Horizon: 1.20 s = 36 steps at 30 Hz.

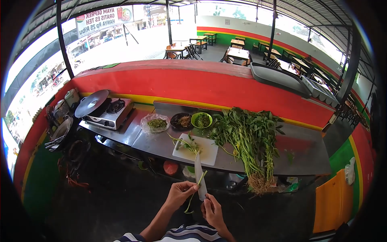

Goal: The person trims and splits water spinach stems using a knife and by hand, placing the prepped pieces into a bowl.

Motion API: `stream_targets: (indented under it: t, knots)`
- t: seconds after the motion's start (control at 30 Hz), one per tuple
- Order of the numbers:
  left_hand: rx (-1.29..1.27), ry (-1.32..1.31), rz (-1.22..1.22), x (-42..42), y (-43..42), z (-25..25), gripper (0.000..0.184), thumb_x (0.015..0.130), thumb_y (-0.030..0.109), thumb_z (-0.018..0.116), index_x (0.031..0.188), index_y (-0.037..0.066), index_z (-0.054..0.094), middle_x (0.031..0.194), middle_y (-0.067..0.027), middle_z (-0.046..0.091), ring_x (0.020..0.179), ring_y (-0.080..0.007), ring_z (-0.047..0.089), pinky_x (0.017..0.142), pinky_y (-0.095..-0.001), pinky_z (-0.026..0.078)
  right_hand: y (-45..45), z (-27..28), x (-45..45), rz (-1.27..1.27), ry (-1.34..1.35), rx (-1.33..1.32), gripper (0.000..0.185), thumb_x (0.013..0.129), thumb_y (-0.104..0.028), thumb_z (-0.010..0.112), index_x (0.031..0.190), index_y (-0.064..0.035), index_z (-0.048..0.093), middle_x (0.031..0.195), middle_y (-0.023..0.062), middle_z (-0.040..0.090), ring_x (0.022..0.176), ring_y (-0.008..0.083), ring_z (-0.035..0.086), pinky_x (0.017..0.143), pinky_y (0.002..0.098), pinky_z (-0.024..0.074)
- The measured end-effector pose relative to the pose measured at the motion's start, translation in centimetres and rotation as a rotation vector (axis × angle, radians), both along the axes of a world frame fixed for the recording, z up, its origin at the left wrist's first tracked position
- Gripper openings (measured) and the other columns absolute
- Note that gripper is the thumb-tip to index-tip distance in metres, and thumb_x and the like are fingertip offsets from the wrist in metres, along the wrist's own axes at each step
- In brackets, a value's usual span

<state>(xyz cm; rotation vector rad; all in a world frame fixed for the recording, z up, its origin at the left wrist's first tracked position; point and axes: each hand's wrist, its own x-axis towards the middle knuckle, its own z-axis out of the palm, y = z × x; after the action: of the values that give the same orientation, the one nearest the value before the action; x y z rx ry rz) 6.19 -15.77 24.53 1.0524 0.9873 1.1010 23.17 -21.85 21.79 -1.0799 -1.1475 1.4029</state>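
My left hand (pixel 180 194) pinches a thin green stem (pixel 202 177), whose lower part hangs down below the fingers. My right hand (pixel 212 210) is closed round the handle of a knife (pixel 199 173); its broad blade points away from me, beside the stem. The blade's tip reaches the near edge of a white cutting board (pixel 209 150), where a few leafy stems (pixel 188 144) lie. To the right of the board rests a large bundle of leafy greens (pixel 252 141), with its roots (pixel 259 183) over the counter's near edge.
Behind the board stand a green bowl of chopped greens (pixel 202 120), a dark bowl (pixel 181 121) and a plastic bag of greens (pixel 156 123). A gas stove (pixel 111 116) with a wok lid (pixel 92 103) is at the left. A red wall (pixel 161 84) runs behind the steel counter (pixel 298 151).
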Motion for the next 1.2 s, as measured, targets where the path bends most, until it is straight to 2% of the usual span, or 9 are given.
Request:
stream_targets:
  t: [0.13, 0.23, 0.5, 0.6, 0.67, 0.9, 0.97, 1.1, 1.2]
  knots:
    - [-0.065, -0.076, 0.075, 0.0, 0.7, 1.1, 0.016, 0.091, 0.016, 0.073, 0.095, 0.001, 0.073, 0.084, 0.0001, 0.069, 0.079, -0.0049, 0.060, 0.074, -0.0210, 0.048, -0.9, -0.1, 0.4, 0.014, -0.034, 0.012, 0.032, 0.105, -0.021, 0.049, 0.124, 0.0040, 0.054, 0.064, 0.0006, 0.053, 0.052, 0.0044, 0.046, 0.048, 0.0222, 0.0360]
    - [0.026, -0.075, 0.150, -0.6, 1.7, 1.5, 0.015, 0.091, 0.016, 0.073, 0.093, 0.001, 0.072, 0.086, 0.0009, 0.070, 0.079, -0.0048, 0.061, 0.078, -0.0209, 0.047, -1.8, -0.1, 0.8, 0.041, -0.090, 0.048, 0.032, 0.105, -0.020, 0.049, 0.124, 0.0048, 0.054, 0.065, 0.0017, 0.054, 0.054, 0.0052, 0.046, 0.050, 0.0232, 0.0370]
    - [0.041, -0.125, 0.121, -0.6, 2.4, 1.8, 0.014, 0.091, 0.016, 0.073, 0.094, 0.002, 0.072, 0.087, -0.0001, 0.070, 0.079, -0.0050, 0.061, 0.078, -0.0209, 0.047, -2.3, -0.2, 0.9, 0.048, -0.135, 0.038, 0.032, 0.104, -0.017, 0.049, 0.125, 0.0064, 0.053, 0.065, 0.0039, 0.055, 0.057, 0.0070, 0.049, 0.053, 0.0248, 0.0395]
    - [0.063, -0.123, 0.113, -0.3, 2.7, 1.9, 0.013, 0.091, 0.014, 0.072, 0.092, 0.002, 0.073, 0.086, -0.0002, 0.071, 0.078, -0.0054, 0.062, 0.076, -0.0213, 0.048, -1.9, -0.3, 0.7, 0.023, -0.162, 0.085, 0.032, 0.104, -0.017, 0.048, 0.125, 0.0067, 0.052, 0.066, 0.0046, 0.055, 0.057, 0.0075, 0.049, 0.054, 0.0254, 0.0405]
    - [0.055, -0.120, 0.015, -0.1, 3.0, 2.2, 0.015, 0.091, 0.016, 0.074, 0.095, 0.001, 0.073, 0.086, 0.0001, 0.070, 0.076, -0.0034, 0.060, 0.070, -0.0191, 0.045, -1.6, 0.0, 0.7, 0.018, -0.162, 0.108, 0.032, 0.104, -0.017, 0.048, 0.125, 0.0068, 0.053, 0.066, 0.0047, 0.055, 0.057, 0.0077, 0.050, 0.054, 0.0256, 0.0408]
    - [0.062, -0.168, 0.037, 1.2, 2.8, 2.0, 0.010, 0.089, 0.012, 0.075, 0.091, 0.002, 0.073, 0.085, -0.0001, 0.070, 0.076, -0.0038, 0.060, 0.069, -0.0189, 0.045, -1.3, 0.2, 1.1, -0.011, -0.144, 0.129, 0.030, 0.104, -0.016, 0.049, 0.124, 0.0062, 0.053, 0.067, 0.0037, 0.055, 0.058, 0.0079, 0.050, 0.053, 0.0256, 0.0407]
    - [0.077, -0.178, 0.036, 1.7, 2.4, 2.0, 0.005, 0.089, 0.008, 0.074, 0.088, 0.003, 0.072, 0.083, -0.0013, 0.070, 0.076, -0.0063, 0.064, 0.071, -0.0214, 0.050, -1.1, 0.2, 1.2, -0.016, -0.137, 0.119, 0.030, 0.104, -0.016, 0.049, 0.124, 0.0058, 0.053, 0.067, 0.0034, 0.055, 0.057, 0.0075, 0.050, 0.052, 0.0252, 0.0399]
    - [0.061, -0.185, -0.039, 2.3, 1.8, 1.4, 0.006, 0.087, 0.007, 0.075, 0.086, 0.004, 0.071, 0.084, -0.0013, 0.070, 0.074, -0.0064, 0.064, 0.068, -0.0201, 0.050, -0.4, -0.1, 1.4, -0.049, -0.106, 0.128, 0.029, 0.104, -0.016, 0.049, 0.124, 0.0046, 0.053, 0.066, 0.0030, 0.054, 0.056, 0.0065, 0.048, 0.050, 0.0240, 0.0377]
    - [0.089, -0.203, -0.032, 2.7, 1.7, 1.4, 0.004, 0.087, 0.006, 0.075, 0.087, 0.004, 0.071, 0.085, -0.0022, 0.071, 0.077, -0.0068, 0.065, 0.070, -0.0209, 0.052, 0.0, 0.0, 1.7, -0.036, -0.081, 0.107, 0.030, 0.104, -0.016, 0.050, 0.126, 0.0042, 0.052, 0.066, 0.0031, 0.055, 0.056, 0.0071, 0.049, 0.050, 0.0242, 0.0381]
